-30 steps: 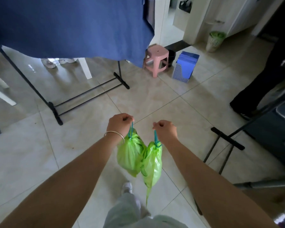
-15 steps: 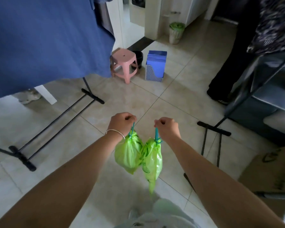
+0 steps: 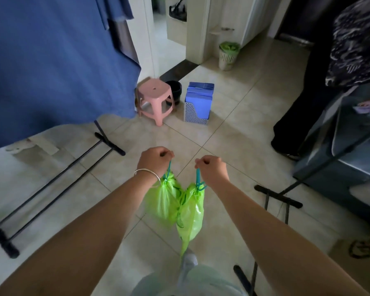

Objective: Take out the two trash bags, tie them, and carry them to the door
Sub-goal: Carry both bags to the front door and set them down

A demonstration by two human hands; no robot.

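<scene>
Two small bright green trash bags hang side by side over the tiled floor, each tied at the neck with a teal drawstring. My left hand, with a thin bracelet on the wrist, is shut on the drawstring of the left bag. My right hand is shut on the drawstring of the right bag, which hangs a little lower with a thin tail below. The two bags touch each other.
A blue sheet hangs on a black drying rack at the left. Ahead stand a pink stool, a black bucket, a blue file box and a white bin with a green liner. Another rack's feet and a person in dark clothes are right.
The view has swung left to right and moved forward: the stool, file box and white bin are nearer. Both hands still hold the bags in front of me.
</scene>
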